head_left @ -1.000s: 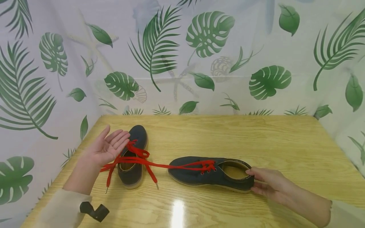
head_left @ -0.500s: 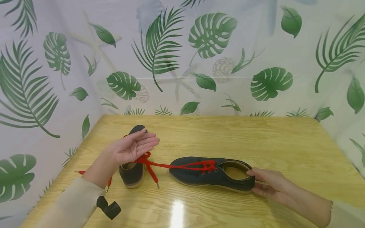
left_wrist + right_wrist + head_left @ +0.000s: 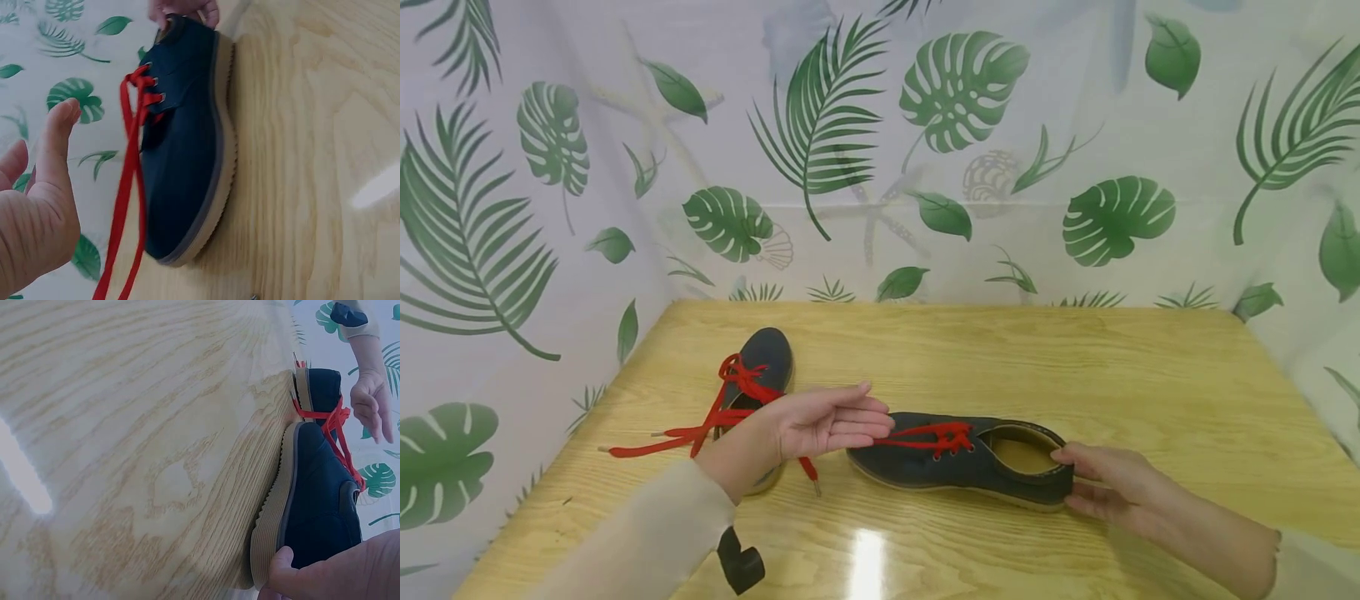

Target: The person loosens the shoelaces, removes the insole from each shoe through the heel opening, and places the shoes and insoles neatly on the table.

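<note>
A navy lace-up shoe (image 3: 917, 473) lies with its toe to the left and its heel to the right. My right hand (image 3: 1123, 485) pinches its heel, thumb at the collar; the right wrist view shows the thumb (image 3: 282, 559) against the back of the sole. Palm up with fingers extended, my left hand (image 3: 831, 427) hovers by the toe and holds nothing. Red laces (image 3: 951, 435) run from the eyelets toward the left hand, which hides part of them. In the left wrist view these laces (image 3: 128, 187) hang loosely beside the shoe, apart from the hand.
A second navy shoe (image 3: 771, 350) stands at the left, toe away from me, partly behind my left wrist. Its loose red laces (image 3: 640, 451) spread over the wooden table (image 3: 1037, 358). A leaf-patterned cloth (image 3: 850, 167) rises behind the table.
My left hand has swept right, from above the left shoe to the toe of the other one. Loose lace ends now lie farther left on the table. The right hand keeps its hold.
</note>
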Demonstrator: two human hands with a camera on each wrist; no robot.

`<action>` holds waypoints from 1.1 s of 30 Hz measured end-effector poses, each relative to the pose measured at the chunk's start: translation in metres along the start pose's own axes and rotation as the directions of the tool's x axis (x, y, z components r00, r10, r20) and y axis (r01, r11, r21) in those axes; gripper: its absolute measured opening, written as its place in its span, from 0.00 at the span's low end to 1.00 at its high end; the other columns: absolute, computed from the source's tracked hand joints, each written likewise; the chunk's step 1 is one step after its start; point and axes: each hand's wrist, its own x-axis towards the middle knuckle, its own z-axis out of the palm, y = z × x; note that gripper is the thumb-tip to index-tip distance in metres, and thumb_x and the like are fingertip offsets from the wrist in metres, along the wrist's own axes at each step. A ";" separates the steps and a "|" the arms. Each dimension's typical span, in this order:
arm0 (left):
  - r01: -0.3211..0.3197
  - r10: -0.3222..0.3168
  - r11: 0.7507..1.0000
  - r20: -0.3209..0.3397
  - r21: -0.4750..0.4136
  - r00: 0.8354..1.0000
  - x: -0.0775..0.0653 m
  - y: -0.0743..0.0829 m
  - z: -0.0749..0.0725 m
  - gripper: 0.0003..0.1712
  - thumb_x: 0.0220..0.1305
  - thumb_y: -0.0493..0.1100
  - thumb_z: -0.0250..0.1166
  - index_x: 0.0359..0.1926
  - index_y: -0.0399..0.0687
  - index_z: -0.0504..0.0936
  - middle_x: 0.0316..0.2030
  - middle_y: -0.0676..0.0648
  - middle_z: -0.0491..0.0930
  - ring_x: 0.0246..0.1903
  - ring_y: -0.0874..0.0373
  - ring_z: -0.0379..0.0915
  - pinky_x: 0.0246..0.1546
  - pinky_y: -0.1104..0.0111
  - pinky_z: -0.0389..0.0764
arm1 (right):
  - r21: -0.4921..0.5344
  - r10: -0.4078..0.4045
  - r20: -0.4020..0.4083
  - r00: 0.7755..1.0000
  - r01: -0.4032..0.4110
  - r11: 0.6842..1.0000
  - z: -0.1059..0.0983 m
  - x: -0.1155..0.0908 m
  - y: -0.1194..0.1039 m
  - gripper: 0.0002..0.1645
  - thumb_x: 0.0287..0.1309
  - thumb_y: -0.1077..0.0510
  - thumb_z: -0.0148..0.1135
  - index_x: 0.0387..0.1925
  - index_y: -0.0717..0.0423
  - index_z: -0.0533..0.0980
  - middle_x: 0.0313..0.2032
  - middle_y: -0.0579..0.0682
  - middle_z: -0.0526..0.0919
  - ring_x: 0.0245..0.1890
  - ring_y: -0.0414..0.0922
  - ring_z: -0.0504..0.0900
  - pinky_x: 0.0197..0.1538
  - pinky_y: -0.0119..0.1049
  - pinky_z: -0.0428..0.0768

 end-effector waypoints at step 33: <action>0.107 -0.114 0.941 0.006 0.321 0.993 0.066 -0.023 0.048 0.15 0.68 0.41 0.57 0.48 0.33 0.80 0.38 0.39 0.85 0.31 0.58 0.84 0.38 0.68 0.83 | 0.005 0.011 -0.011 1.000 -0.011 1.000 0.000 0.002 0.001 0.11 0.61 0.59 0.59 0.25 0.51 0.83 0.51 0.60 0.60 0.38 0.43 0.75 0.43 0.33 0.82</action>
